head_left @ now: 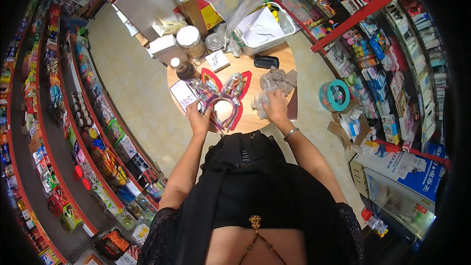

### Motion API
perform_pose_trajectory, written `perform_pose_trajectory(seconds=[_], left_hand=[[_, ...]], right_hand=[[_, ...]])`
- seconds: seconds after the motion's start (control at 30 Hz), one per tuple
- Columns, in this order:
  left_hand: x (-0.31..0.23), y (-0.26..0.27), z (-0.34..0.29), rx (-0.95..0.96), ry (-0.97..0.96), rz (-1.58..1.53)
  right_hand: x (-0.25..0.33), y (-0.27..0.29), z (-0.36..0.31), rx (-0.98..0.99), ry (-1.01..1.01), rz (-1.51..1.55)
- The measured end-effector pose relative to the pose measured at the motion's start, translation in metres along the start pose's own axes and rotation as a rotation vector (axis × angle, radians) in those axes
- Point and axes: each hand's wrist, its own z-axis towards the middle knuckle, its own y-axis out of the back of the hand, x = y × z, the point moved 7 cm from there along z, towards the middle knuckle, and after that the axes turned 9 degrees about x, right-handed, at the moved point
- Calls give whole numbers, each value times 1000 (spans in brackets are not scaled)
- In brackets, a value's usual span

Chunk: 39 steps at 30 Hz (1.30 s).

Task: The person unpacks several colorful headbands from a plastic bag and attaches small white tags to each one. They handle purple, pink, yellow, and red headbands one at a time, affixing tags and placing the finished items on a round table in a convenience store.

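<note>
Two or more rabbit-ear headbands (234, 102) lie stacked on the round wooden table (248, 113), with red-edged, sequined ears pointing away from me. My left hand (198, 119) is closed at the left side of their purple bands, thumb apart from the fingers. Beside its fingertips is a white rectangular item with dark print (183, 94). My right hand (276, 107) has its fingers curled on crumpled, translucent plastic wrapping (258, 104) at the table's right. Against that wrapping lies a heap of grey-brown crumpled material (278, 79); its kind is unclear.
Toward the table's back stand a dark bottle with white cap (184, 68), a white-lidded jar (190, 41), a small white box (217, 61), a black case (266, 62) and a white basket (267, 37). Stocked shelves flank both sides; an opened carton (349, 126) sits on the right.
</note>
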Motion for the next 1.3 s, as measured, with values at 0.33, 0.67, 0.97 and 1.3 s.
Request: perform_pose_trajectory(seconds=[0.33,0.67,0.97,1.3], left_hand=[[-8,-1,20,7,-46,36],[-7,0,10,84,-30,64],[20,-5,12,118,60,48],[13,-2,-4,279,71,-742]], right_hand=[[-20,3,5,-2,40,188],[23,56,-21,-283,319,328],[84,-55,-14,123,583,464],[34,-116,37,239,44,711]])
